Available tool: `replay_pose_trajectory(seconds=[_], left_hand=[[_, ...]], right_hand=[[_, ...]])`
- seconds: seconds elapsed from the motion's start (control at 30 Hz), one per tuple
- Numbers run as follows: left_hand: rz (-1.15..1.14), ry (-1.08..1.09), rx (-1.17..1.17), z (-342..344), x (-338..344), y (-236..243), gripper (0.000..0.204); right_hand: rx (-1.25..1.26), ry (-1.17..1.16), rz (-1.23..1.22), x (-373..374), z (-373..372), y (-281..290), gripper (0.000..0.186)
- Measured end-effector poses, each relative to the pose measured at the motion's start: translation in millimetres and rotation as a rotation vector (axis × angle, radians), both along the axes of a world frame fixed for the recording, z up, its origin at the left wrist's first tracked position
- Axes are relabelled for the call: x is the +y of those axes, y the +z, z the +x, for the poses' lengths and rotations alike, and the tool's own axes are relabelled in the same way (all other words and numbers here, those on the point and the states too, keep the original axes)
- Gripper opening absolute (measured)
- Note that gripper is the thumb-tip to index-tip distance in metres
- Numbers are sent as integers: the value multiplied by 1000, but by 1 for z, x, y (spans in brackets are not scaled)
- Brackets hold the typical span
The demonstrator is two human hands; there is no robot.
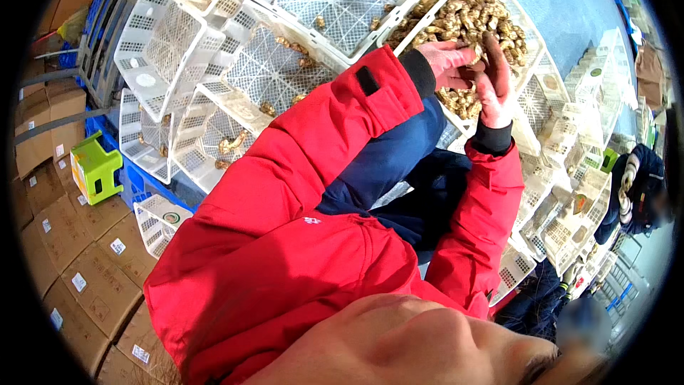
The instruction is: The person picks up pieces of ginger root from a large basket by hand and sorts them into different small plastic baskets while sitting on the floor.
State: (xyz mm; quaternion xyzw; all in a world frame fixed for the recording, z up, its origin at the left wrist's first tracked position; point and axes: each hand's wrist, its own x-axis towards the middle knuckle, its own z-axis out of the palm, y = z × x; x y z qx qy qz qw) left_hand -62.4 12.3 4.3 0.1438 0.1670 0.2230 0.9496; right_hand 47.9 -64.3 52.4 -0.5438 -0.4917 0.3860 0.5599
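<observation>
Both hands meet over a white plastic crate (531, 18) heaped with brown, knobbly mushrooms (470, 14). My left hand (447, 63) comes in from the left with its fingers closed around a small pale-and-brown mushroom (476, 55). On the same mushroom, from the right, are the fingers of my right hand (496, 89), their tips darkened with dirt. Fingers hide much of the mushroom. More mushrooms (462, 103) show in the crate just below the hands.
White crates with a few scattered mushrooms stand to the left, among them a wide mesh-bottomed crate (335, 7). Stacked white crates (570, 135) line the right. Cardboard boxes (92, 285) and a green plastic stool (96, 169) are at far left. Other people (645, 185) are at the right.
</observation>
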Motion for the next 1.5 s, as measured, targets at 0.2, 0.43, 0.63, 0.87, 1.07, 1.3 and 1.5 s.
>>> replay_pose_trajectory(seconds=[0.2, 0.43, 0.63, 0.87, 1.07, 1.3, 1.5], left_hand=[[99, 41, 131, -15, 21, -25, 35], [64, 11, 169, -25, 29, -31, 30], [81, 35, 161, -18, 27, -47, 35], [637, 231, 422, -9, 28, -38, 39], [997, 281, 390, -3, 23, -24, 40], [873, 140, 408, -12, 19, -23, 44], [886, 135, 513, -12, 15, -21, 36]], right_hand=[[327, -280, 1, 6, 52, -42, 35], [440, -274, -201, 5, 77, -66, 33], [451, -220, -255, 9, 60, -66, 37], [255, -113, -310, 24, 36, -57, 42], [327, -80, -227, 24, 21, -47, 45], [330, -32, -145, 20, 25, -42, 45], [315, -9, -184, 17, 27, -46, 38]])
